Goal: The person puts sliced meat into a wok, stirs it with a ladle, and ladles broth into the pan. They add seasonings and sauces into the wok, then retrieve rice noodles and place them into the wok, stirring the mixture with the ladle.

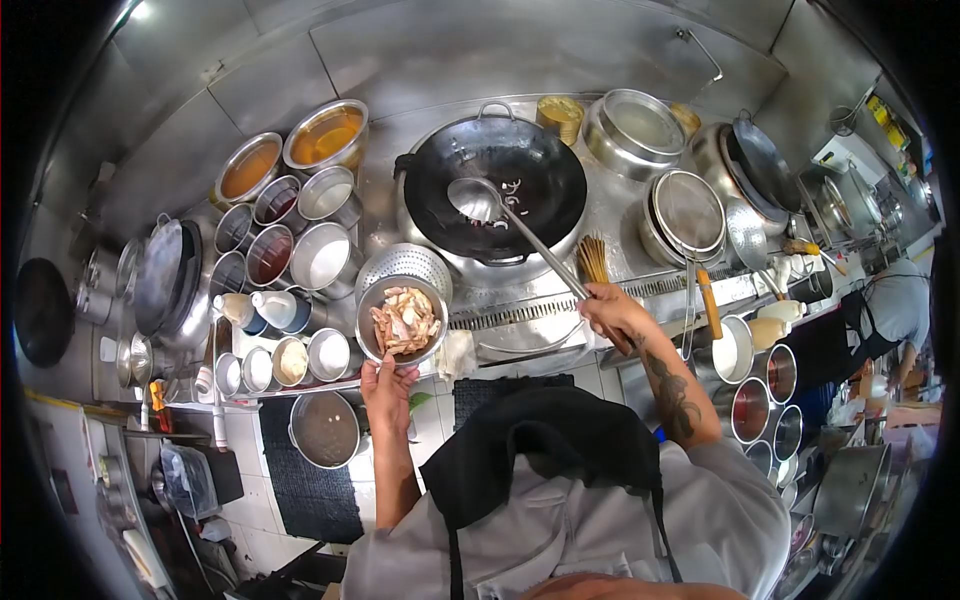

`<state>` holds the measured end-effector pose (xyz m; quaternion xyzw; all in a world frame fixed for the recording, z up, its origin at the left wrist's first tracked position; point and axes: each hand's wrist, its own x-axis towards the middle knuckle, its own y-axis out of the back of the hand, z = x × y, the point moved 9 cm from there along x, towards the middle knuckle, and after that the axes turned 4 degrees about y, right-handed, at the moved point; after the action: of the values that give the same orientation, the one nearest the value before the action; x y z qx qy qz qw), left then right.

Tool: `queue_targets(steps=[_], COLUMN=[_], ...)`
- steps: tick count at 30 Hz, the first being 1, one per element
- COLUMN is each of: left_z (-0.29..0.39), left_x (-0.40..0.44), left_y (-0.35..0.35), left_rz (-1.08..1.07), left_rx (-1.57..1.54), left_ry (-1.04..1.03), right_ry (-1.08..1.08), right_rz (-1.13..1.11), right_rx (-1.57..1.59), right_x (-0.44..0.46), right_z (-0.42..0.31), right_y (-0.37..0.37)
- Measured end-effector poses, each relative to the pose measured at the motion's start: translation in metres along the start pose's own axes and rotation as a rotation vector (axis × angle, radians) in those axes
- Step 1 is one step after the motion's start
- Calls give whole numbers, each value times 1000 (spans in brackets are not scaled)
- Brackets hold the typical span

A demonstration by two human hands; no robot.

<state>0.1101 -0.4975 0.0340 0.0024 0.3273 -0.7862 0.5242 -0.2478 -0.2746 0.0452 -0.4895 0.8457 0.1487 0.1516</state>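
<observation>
Currently, right hand (611, 308) closed around ladle (535, 241) | ladle head in wok (550, 170), handle slanting near-right, crossing near rim; bare wok surface beyond | brush (592, 260) beside handle | left hand (389, 389) holding filled bowl (370, 300) near wok's near-left edge, perforated strainer (396, 258) behind.

No readable text, no legible labels

The shiny metal counter (377, 200) holds two bowls of orange liquid (327, 136). Small metal pots (325, 256) sit near them.
</observation>
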Motion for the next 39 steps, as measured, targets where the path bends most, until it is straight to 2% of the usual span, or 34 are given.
queue_targets(steps=[2,5,8,11,12,15,19,24,27,31,32,36,39], left_z=[2,1,0,-4,-4,-1,5,5,2,-7,-9,-8,-9], left_x=[1,3,5,10,11,9,9,13,17,25,27,26,25], left_y=[0,2,-1,1,0,-3,-8,-10,-9,-1,-1,-7,-13], left_rz=[-3,-21,-33,-29,-23,-20,-27,-51,-58,-84,-93,-87,-82], left_rx=[-2,30,29,48,49,38,15,49,67,92,94,102,113], left_ry=[-3,9,-7,14,17,21,12,17,25,61,67,90,97], right_ry=[8,192,218,126,72,125,483,113,115,-26,-14,347,278], right_rz=[44,274,252,62,47,117,453,230,108,63,74,328,192], right_rx=[-93,-423,-481,-230,-195,-252,-636,-409,-253,-85,-180,-764,-674], right_x=[16,35,34,14,10,8,40,55,26,19,28,32,35], right_z=[12,7,-2,-9,-8,-22,-18,2,-16,-15,-9,-40,-39], right_y=[8,10,-5,-17,-15,-1,20,0,-20,-23,-17,-22,-35])
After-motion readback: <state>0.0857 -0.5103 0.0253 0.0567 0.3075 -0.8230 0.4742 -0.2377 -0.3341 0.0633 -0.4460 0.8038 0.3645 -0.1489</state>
